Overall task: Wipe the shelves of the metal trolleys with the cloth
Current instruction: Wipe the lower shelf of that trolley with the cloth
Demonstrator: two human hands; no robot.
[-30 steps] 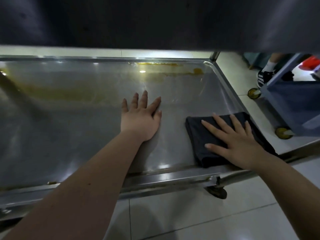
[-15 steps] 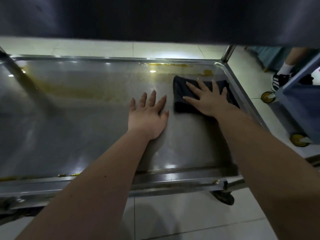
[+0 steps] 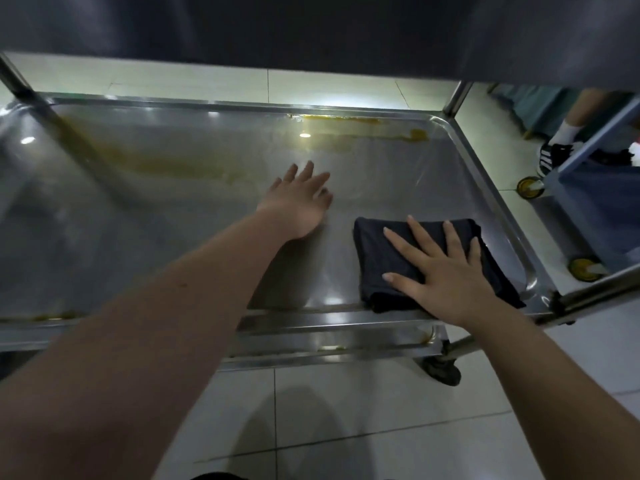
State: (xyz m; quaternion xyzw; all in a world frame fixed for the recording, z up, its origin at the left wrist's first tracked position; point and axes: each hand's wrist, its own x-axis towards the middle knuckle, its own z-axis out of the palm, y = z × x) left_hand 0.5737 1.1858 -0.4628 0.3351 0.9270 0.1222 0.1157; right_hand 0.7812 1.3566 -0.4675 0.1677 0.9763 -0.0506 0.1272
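Observation:
A steel trolley shelf [image 3: 145,237] fills the view, seen from under a dark upper shelf [image 3: 311,26]. A folded black cloth [image 3: 377,258] lies flat at the shelf's near right corner. My right hand [image 3: 446,275] presses on it with fingers spread and straight. My left hand [image 3: 298,202] rests flat on the bare metal at mid-shelf, left of the cloth and apart from it. Yellow-brown smears [image 3: 360,123] run along the far rim and across the left half.
A second trolley [image 3: 595,195] with yellow castors stands to the right on the tiled floor. Another person's shoe and sock [image 3: 557,150] show beyond it. Upright posts rise at the far corners. A black castor [image 3: 443,370] sits under the near right corner.
My right hand pushed the cloth from the near right edge to the far right corner, then drew it back to the near edge. My left hand stayed flat on the shelf.

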